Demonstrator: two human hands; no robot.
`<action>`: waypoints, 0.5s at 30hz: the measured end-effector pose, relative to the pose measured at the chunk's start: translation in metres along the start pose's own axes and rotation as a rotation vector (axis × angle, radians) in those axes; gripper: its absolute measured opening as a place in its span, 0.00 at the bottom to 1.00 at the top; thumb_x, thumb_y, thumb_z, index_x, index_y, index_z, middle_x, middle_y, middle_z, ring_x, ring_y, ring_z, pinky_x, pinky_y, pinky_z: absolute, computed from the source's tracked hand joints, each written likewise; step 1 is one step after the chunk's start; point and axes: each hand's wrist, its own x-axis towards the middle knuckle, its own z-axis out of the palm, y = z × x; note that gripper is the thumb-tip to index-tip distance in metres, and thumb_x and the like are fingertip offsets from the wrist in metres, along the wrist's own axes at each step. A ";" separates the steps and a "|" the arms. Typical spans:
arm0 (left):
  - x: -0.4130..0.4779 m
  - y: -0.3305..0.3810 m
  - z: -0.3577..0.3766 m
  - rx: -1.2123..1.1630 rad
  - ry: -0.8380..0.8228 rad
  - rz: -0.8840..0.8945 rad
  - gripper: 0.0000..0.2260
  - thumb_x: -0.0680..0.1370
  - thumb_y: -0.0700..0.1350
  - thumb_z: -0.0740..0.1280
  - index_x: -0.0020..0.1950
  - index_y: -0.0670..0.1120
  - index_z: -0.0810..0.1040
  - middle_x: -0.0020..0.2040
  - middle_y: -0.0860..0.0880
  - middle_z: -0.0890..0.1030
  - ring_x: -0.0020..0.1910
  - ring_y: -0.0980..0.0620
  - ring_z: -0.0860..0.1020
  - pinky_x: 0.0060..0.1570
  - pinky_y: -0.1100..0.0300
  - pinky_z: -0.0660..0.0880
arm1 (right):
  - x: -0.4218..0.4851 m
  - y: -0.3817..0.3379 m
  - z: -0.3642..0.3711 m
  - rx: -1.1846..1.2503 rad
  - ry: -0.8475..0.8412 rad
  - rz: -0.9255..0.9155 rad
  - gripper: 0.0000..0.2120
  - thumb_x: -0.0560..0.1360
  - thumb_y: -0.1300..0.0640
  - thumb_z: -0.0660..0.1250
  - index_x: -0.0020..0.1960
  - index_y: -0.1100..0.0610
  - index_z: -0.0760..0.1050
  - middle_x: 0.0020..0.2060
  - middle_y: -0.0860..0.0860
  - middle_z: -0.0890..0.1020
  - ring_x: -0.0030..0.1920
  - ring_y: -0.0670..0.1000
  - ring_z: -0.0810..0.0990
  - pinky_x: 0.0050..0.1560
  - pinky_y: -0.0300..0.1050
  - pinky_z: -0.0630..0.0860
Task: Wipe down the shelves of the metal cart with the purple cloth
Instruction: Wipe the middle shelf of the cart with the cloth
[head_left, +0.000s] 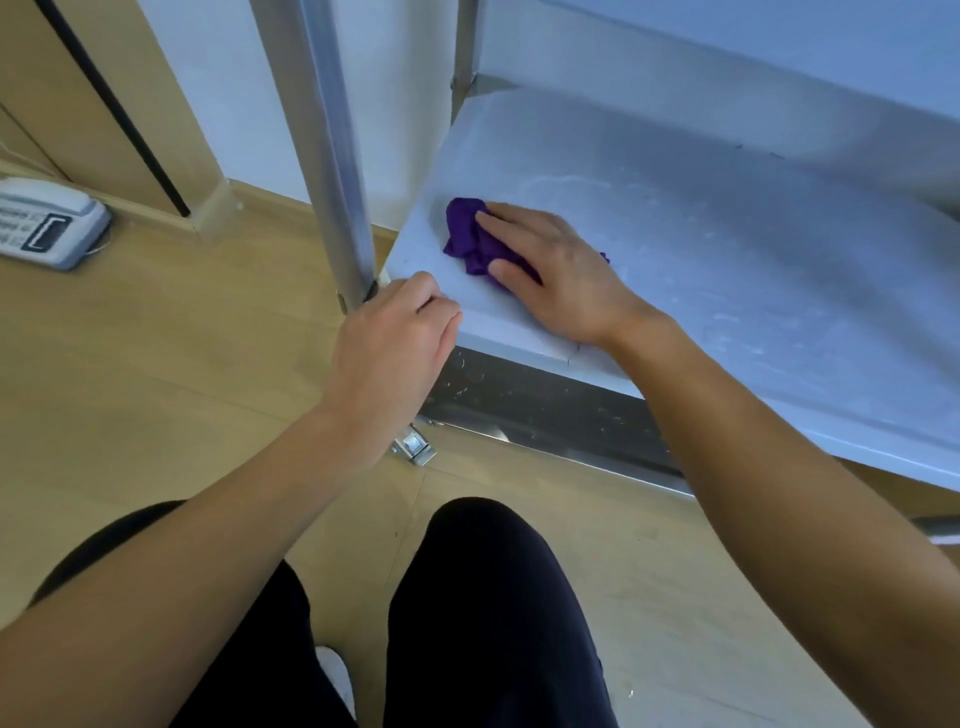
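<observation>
No writing can be read anywhere; the keys and panel on the grey-white phone (49, 222), lying on the floor at far left, are too blurred to make out. It sits against a pale wood wall panel (104, 93) that has a dark vertical strip. The floor (156, 364) is light wood planking.

Further right, the left hand (392, 343) is curled around the near left corner of the cart (545, 410), at the base of its upright post (332, 145), fingers bent and gripping the edge. Below it a metal caster bracket (415, 448) shows against the floor.

Right of that, the right hand (558, 270) lies palm down and nearly flat on the low shelf (753, 249), fingers spread a little, pressing the cloth (475, 241) against the surface. The cloth is bunched under the fingers and sticks out to their left and far side, near the shelf's left near corner; a small purple scrap shows at the hand's right edge.

The shelf is dull grey metal with faint pale smears. Another shelf (779, 47) overhangs it at far right. The person's dark trousers (483, 613) fill the near foreground.
</observation>
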 end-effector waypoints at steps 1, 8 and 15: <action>0.000 0.001 -0.001 0.004 -0.020 -0.014 0.10 0.79 0.42 0.63 0.44 0.43 0.82 0.42 0.49 0.78 0.39 0.49 0.77 0.33 0.54 0.75 | -0.003 0.002 -0.003 0.031 -0.023 -0.044 0.21 0.81 0.53 0.60 0.72 0.57 0.70 0.71 0.54 0.71 0.70 0.56 0.69 0.72 0.46 0.61; 0.004 0.001 -0.012 0.011 -0.153 0.022 0.18 0.78 0.47 0.55 0.46 0.42 0.82 0.43 0.47 0.77 0.38 0.45 0.77 0.34 0.50 0.77 | -0.006 -0.012 0.002 0.034 -0.046 -0.205 0.20 0.80 0.47 0.62 0.69 0.52 0.74 0.68 0.49 0.72 0.62 0.54 0.70 0.68 0.44 0.64; -0.005 -0.002 -0.011 0.012 -0.206 -0.008 0.07 0.78 0.36 0.64 0.54 0.40 0.79 0.48 0.46 0.77 0.42 0.46 0.77 0.38 0.47 0.77 | 0.046 0.003 0.021 -0.046 0.057 0.023 0.22 0.79 0.47 0.59 0.72 0.52 0.70 0.70 0.50 0.72 0.68 0.56 0.69 0.66 0.56 0.69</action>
